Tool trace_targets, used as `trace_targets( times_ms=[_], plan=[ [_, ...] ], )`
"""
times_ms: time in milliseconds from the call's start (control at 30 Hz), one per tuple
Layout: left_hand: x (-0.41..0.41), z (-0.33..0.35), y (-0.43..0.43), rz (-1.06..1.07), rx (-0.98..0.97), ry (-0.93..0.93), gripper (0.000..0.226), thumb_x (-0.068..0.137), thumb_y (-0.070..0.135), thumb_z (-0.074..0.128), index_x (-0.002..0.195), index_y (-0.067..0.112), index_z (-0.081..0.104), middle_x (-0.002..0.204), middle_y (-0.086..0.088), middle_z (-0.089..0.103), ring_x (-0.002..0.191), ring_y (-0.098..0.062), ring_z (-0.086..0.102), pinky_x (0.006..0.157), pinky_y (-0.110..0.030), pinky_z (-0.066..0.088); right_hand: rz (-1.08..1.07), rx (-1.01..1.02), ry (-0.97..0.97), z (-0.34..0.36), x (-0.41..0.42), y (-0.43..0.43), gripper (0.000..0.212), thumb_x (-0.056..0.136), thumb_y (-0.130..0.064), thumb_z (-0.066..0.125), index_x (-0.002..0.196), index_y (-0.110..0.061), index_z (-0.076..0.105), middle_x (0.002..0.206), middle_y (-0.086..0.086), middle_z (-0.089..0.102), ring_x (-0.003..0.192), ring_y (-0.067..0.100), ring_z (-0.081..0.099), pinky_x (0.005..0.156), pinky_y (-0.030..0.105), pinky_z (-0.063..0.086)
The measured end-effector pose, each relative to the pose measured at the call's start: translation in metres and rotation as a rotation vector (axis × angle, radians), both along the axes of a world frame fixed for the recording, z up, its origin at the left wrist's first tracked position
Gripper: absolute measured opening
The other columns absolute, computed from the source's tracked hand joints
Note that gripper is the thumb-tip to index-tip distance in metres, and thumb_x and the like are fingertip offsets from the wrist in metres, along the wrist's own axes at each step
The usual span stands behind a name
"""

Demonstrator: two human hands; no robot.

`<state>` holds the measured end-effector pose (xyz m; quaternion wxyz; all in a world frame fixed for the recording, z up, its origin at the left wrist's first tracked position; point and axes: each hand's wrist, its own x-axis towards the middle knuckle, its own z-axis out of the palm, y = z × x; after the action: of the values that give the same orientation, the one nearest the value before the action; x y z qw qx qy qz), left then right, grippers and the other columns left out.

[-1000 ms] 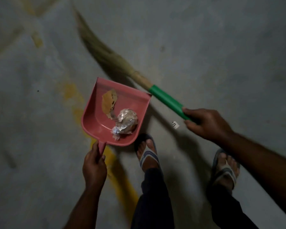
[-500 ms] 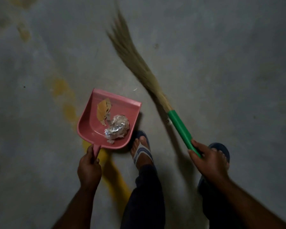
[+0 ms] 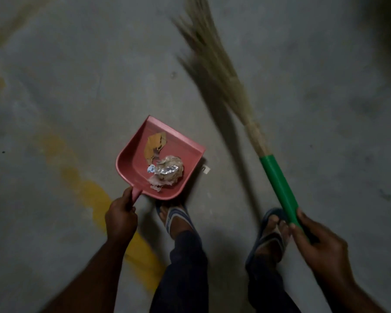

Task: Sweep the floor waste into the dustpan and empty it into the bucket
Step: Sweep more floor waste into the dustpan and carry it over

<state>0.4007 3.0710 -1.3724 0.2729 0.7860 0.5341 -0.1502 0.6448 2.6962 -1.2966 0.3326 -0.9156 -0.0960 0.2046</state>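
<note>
We note left hand (image 3: 121, 214) gripping pink dustpan (image 3: 133, 161) by its handle | crumpled wrapper (image 3: 167, 171) and brown scrap (image 3: 152, 144) inside it | right hand (image 3: 318, 247) gripping green-handled broom (image 3: 278, 184), bristles blurred far right.

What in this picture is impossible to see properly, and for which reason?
1. Bucket: not in the head view; its place cannot be told.
2. Broom bristles: motion-blurred, tips cut by the top edge; floor contact unclear.
3. White scrap beside the dustpan: too small to identify.
4. Dustpan handle: mostly hidden under the left hand.
5. Green broom handle: its end is hidden inside the right hand.
</note>
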Motion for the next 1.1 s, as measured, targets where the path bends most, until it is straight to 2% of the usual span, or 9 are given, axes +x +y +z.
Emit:
trace_targets(
  times_ms=[100,200,267,400,500,600,767,967,1100],
  plan=[
    [0.000,-0.011,0.002,-0.049,0.004,0.042,0.076,0.078,-0.007,0.056,0.136,0.041,0.052,0.100,-0.006,0.069,0.086,-0.030,0.065,0.067,-0.040,0.053,-0.065,0.000,-0.032,-0.014,0.046,-0.001,0.049,0.083,-0.031,0.073,0.107,-0.070,0.056,0.112,-0.026,0.067,0.096,-0.016,0.060,0.095,0.010,0.044],
    [-0.001,-0.026,0.008,-0.099,0.020,0.093,0.073,0.077,-0.003,0.058,0.135,0.043,0.052,0.103,-0.007,0.071,0.088,-0.033,0.067,0.068,-0.039,0.052,-0.048,-0.116,-0.051,-0.037,0.091,-0.004,0.041,0.083,-0.043,0.069,0.123,-0.038,0.065,0.114,0.003,0.071,0.099,0.008,0.065,0.089,0.002,0.039],
    [0.007,-0.034,0.010,-0.091,0.020,0.118,0.072,0.076,-0.002,0.058,0.133,0.043,0.053,0.102,-0.009,0.071,0.089,-0.036,0.067,0.068,-0.039,0.051,-0.014,-0.210,-0.006,-0.051,0.109,-0.005,0.046,0.085,-0.030,0.072,0.129,-0.020,0.065,0.115,0.011,0.072,0.102,0.023,0.068,0.082,0.000,0.039],
    [0.033,-0.050,0.014,-0.107,0.027,0.101,0.075,0.076,-0.002,0.059,0.133,0.045,0.051,0.104,-0.012,0.071,0.091,-0.041,0.065,0.068,-0.039,0.048,0.242,-0.255,0.006,-0.073,0.087,-0.008,0.047,0.081,-0.019,0.079,0.126,-0.016,0.067,0.100,0.020,0.072,0.090,0.036,0.070,0.082,0.041,0.056],
    [0.058,-0.058,0.018,-0.131,0.017,0.070,0.075,0.078,0.001,0.058,0.135,0.048,0.047,0.110,-0.012,0.070,0.095,-0.042,0.064,0.074,-0.043,0.051,0.428,-0.218,0.021,-0.082,0.036,-0.018,0.046,0.079,-0.030,0.071,0.122,-0.016,0.069,0.096,0.014,0.073,0.082,0.031,0.073,0.069,0.033,0.057],
    [0.080,-0.060,0.022,-0.144,0.031,0.038,0.076,0.078,-0.001,0.060,0.137,0.046,0.049,0.114,-0.013,0.069,0.100,-0.042,0.063,0.076,-0.042,0.049,0.483,-0.155,0.014,-0.073,-0.007,-0.028,0.047,0.083,-0.041,0.059,0.120,-0.015,0.070,0.113,0.012,0.073,0.097,0.026,0.072,0.070,0.035,0.060],
    [0.085,-0.056,0.032,-0.199,0.037,0.014,0.070,0.080,-0.002,0.062,0.137,0.038,0.055,0.114,-0.016,0.069,0.097,-0.041,0.065,0.077,-0.043,0.049,0.271,-0.125,0.053,-0.037,-0.024,-0.064,0.046,0.086,-0.043,0.059,0.121,-0.016,0.069,0.106,0.004,0.072,0.091,0.009,0.066,0.077,0.016,0.047],
    [0.091,-0.048,0.017,-0.242,0.035,-0.011,0.072,0.078,-0.009,0.061,0.137,0.032,0.056,0.106,-0.018,0.068,0.090,-0.036,0.067,0.073,-0.042,0.051,-0.231,-0.234,0.039,-0.030,-0.004,-0.116,0.040,0.084,-0.020,0.077,0.122,-0.010,0.068,0.108,0.011,0.072,0.089,-0.022,0.055,0.086,0.000,0.039],
    [0.100,-0.052,0.004,-0.269,-0.002,-0.015,0.075,0.076,-0.010,0.059,0.137,0.035,0.054,0.107,-0.016,0.069,0.090,-0.035,0.068,0.075,-0.043,0.053,-0.437,-0.276,0.102,-0.049,-0.003,-0.115,0.047,0.084,-0.026,0.076,0.129,-0.017,0.064,0.116,0.011,0.071,0.089,0.003,0.065,0.080,-0.005,0.036]
  ],
)
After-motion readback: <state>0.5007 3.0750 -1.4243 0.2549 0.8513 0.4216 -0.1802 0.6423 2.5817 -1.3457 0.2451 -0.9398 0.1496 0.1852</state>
